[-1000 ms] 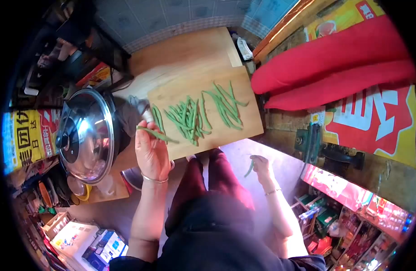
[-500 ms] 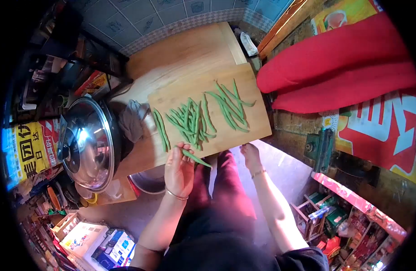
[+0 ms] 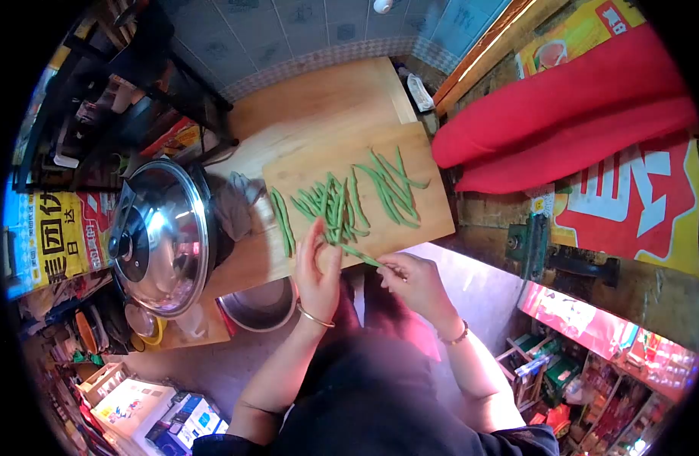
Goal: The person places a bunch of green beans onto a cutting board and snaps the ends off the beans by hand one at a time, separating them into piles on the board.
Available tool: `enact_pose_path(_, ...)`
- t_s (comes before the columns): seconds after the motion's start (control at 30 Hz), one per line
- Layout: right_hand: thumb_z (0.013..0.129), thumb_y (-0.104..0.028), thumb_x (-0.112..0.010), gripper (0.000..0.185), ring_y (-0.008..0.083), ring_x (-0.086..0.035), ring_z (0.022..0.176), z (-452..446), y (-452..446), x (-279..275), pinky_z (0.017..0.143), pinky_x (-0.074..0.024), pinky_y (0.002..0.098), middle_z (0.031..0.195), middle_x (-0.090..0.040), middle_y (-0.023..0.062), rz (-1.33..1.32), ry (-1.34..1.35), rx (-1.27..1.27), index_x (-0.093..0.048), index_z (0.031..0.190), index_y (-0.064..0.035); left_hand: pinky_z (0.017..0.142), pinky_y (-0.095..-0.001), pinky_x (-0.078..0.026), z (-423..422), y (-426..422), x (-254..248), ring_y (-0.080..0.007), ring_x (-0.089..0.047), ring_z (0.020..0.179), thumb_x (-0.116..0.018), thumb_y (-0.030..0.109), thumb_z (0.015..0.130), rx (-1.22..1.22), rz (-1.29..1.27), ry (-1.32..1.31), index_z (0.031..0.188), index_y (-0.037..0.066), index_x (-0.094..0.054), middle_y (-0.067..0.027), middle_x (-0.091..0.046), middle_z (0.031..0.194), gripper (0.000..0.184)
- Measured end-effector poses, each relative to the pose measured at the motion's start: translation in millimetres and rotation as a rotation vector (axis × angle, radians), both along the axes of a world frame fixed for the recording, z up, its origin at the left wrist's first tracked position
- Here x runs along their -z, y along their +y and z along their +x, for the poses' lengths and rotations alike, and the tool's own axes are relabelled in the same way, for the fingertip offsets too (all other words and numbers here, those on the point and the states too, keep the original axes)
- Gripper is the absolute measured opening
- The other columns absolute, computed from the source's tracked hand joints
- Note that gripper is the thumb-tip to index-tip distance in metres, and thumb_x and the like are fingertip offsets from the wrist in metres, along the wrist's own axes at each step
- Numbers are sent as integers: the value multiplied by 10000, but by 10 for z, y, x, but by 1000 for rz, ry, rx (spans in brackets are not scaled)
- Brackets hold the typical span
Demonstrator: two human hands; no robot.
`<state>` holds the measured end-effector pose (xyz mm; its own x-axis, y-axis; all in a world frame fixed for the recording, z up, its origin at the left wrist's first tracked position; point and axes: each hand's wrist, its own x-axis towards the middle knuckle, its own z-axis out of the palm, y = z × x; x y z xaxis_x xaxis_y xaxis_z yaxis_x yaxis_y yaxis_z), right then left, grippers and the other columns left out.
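Note:
A single green bean [image 3: 360, 255] is stretched between my two hands near the front edge of the wooden cutting board [image 3: 289, 169]. My left hand [image 3: 317, 270] grips one end, and my right hand [image 3: 415, 280] pinches the other. Beyond them, green beans lie on the board in groups: a couple at the left [image 3: 282, 220], a crossed pile in the middle [image 3: 333, 204], and several at the right [image 3: 393, 186].
A pot with a glass lid [image 3: 163, 239] stands left of the board, with a grey cloth [image 3: 239, 205] beside it. Below is a round basin [image 3: 260, 304]. Red fabric [image 3: 562, 114] hangs at the right, and a black rack [image 3: 190, 91] stands upper left.
My right hand has come up from low on the right to the bean's free end. My left hand still holds the bean, now beside the board's front edge. The camera view has shifted slightly.

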<state>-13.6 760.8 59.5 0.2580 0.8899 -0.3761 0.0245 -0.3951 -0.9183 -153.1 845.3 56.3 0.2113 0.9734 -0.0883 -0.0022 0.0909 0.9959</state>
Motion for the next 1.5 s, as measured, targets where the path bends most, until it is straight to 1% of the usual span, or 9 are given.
enact_pose_path(0.03, 777, -39, -567, 190, 131, -586, 589, 12, -1, 8, 550, -456, 256, 725, -609, 109, 10, -157, -17, -568, 951, 38, 900, -399, -373, -1, 20, -82, -259, -511, 1001, -594, 95, 775, 8, 534, 506, 1060, -4, -519, -118, -549, 1026, 311)
enact_pose_path(0.17, 742, -44, -566, 162, 289, -590, 668, -37, 52, -79, 601, -471, 322, 741, -587, 166, 139, -407, -130, -559, 891, 19, 949, -452, -317, -73, -15, -20, -267, -498, 1012, -617, 60, 686, 603, 869, 641, 997, 9, -552, -108, -547, 987, 322)
enact_pose_path(0.53, 749, -28, -572, 102, 236, -599, 606, -155, 35, 100, 543, -481, 297, 720, -600, 126, 236, -663, -117, -561, 845, 4, 631, -312, -436, -55, -143, 281, -251, -506, 698, -596, 27, 684, 491, 755, 512, 883, 22, -596, -94, -523, 762, 199)
enact_pose_path(0.7, 820, -41, -540, 47, 76, -531, 557, -378, 46, 399, 454, -401, 198, 707, -581, 43, -4, 387, 326, -564, 820, -1, 653, -266, -419, -20, -249, 530, -175, -528, 709, -574, 46, 783, 31, 79, 216, 854, -36, -567, -74, -568, 799, 109)
enact_pose_path(0.83, 813, -67, -557, 92, 59, -513, 580, -310, -223, 868, 498, -397, 189, 705, -576, 15, -159, 254, 262, -604, 846, 5, 632, -215, -394, -99, 133, 661, -92, -511, 711, -542, 175, 854, -436, -458, -366, 932, 35, -591, -15, -584, 854, 167)
enact_pose_path(1.1, 777, -33, -571, 267, 108, -491, 580, 403, -1050, 2542, 514, -396, 205, 718, -532, 32, -451, 688, 709, -550, 1038, 17, 578, -222, -428, -674, 634, 2135, -86, -495, 638, -546, 175, 847, -456, -653, -178, 974, 16, -579, -10, -540, 746, 206)
enact_pose_path(1.23, 795, -70, -566, 259, 130, -533, 667, 549, -672, 2208, 588, -447, 258, 798, -553, 50, -204, -453, 534, -535, 1045, -8, 590, -215, -429, -581, 725, 2207, -102, -513, 657, -540, 170, 849, -425, -619, -181, 1040, -7, -533, -27, -541, 781, 261)
enact_pose_path(1.4, 737, -54, -574, 226, 282, -556, 732, 711, -203, 1677, 669, -455, 341, 915, -522, 149, -90, -645, 293, -539, 960, -40, 970, -287, -312, -427, 602, 2022, -225, -415, 1157, -530, 108, 839, -172, -507, 92, 1238, -81, -366, -164, -405, 1282, 471)
enact_pose_path(1.5, 743, -61, -569, 207, 300, -554, 783, 828, -128, 1891, 704, -444, 372, 963, -505, 157, -34, -877, 181, -535, 945, -35, 930, -287, -354, -453, 561, 2159, -215, -454, 1114, -511, 96, 845, -111, -337, 286, 1227, -52, -397, -153, -441, 1252, 425)
